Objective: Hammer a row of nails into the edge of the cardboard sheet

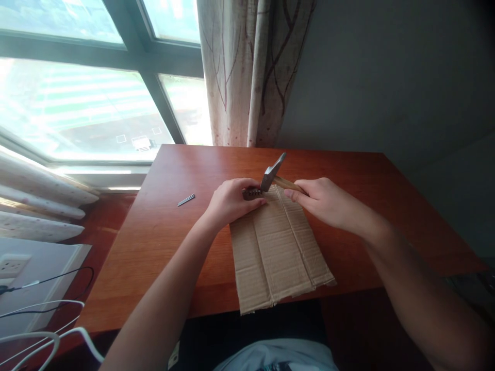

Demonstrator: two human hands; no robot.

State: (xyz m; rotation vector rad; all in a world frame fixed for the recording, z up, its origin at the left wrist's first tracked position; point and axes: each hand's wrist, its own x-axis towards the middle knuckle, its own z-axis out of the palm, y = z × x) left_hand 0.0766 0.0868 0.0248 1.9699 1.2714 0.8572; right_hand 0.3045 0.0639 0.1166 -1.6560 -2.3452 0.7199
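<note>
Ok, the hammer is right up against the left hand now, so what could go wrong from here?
1. The hammer in the right hand has its head against the small dark piece that the left hand pinches; a swing could catch those fingers.
2. The piece sits at the cardboard's far edge, so a blow might knock it off onto the bare table.
3. The cardboard overhangs the near table edge and might slide.
</note>
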